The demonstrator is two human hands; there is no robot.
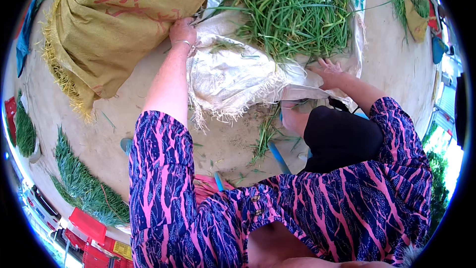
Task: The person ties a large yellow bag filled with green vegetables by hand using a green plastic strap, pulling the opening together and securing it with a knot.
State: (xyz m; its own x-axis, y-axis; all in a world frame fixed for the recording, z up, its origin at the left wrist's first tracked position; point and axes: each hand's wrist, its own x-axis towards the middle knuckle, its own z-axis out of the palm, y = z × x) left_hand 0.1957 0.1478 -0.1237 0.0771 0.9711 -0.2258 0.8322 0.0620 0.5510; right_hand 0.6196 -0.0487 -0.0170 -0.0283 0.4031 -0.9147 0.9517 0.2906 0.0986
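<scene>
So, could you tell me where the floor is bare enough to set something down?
Bare concrete floor lies between the yellow sack, the left arm and the laid green stalks; more lies right of the white sack. The white sack is crowded with loose greens; scraps litter the floor below it.

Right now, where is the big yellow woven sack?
In the head view, the big yellow woven sack lies at the upper left on the concrete floor, beside the white woven sheet with green stalks; the left hand touches its edge.

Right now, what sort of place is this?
Probably an outdoor produce-sorting spot: a heap of green stalks on a white woven sack, a big yellow sack, and trimmed bundles lying on bare concrete ground.
</scene>
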